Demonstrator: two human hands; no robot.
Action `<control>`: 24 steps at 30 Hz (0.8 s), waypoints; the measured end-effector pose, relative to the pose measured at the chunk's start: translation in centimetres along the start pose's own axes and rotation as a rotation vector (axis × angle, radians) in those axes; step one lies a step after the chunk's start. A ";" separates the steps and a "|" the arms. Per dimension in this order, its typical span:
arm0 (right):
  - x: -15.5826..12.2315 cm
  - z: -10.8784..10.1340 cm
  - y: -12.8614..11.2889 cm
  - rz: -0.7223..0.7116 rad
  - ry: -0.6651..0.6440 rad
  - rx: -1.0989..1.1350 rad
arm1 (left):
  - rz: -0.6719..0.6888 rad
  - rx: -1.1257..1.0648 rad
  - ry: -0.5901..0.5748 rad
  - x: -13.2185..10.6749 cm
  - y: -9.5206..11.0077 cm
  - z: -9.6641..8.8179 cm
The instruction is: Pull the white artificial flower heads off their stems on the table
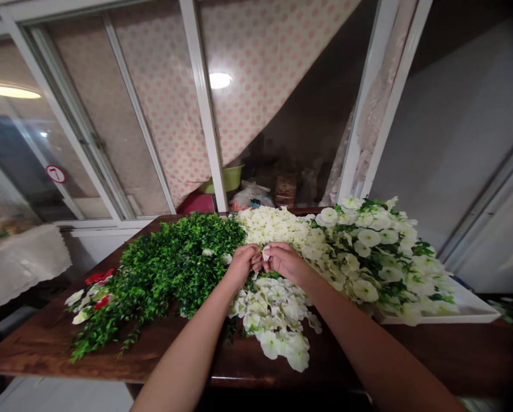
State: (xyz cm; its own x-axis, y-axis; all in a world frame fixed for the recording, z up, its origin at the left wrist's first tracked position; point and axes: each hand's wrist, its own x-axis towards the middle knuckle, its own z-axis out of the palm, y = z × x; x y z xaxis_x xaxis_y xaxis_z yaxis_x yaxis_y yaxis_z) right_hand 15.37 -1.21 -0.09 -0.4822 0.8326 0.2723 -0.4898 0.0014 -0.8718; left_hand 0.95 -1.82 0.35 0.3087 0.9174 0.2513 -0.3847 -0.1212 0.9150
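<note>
My left hand [244, 264] and my right hand [285, 261] meet over the middle of the table, fingers closed and nearly touching. Between thumb and fingers of the right hand is a small white flower [265, 253]. The left fingers are pinched close against it; what they grip is too small to make out. Below the hands lies a loose heap of white artificial flowers [277, 312]. Just behind them spreads a pile of cream blossoms [273, 226]. Left of my left hand is a big mound of green artificial leaves [174, 263].
Bunches of white flowers with leaves [380, 246] fill a white tray [474, 309] on the right. Red and white flowers [99, 292] lie at the left of the dark wooden table [37, 349]. A window with a dotted curtain [256, 74] stands behind; a lace-covered surface [24, 263] is far left.
</note>
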 end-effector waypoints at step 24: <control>-0.6 0.4 -1.0 0.052 -0.049 -0.035 | -0.024 0.052 -0.109 -0.2 0.7 -0.3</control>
State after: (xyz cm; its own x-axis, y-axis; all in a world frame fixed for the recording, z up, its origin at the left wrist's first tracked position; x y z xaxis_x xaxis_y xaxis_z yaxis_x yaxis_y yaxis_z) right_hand 15.87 -1.97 0.80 -0.5419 0.8040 0.2448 -0.4379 -0.0215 -0.8988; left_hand 0.33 -2.01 0.84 0.4109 0.8740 0.2594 -0.3314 -0.1218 0.9356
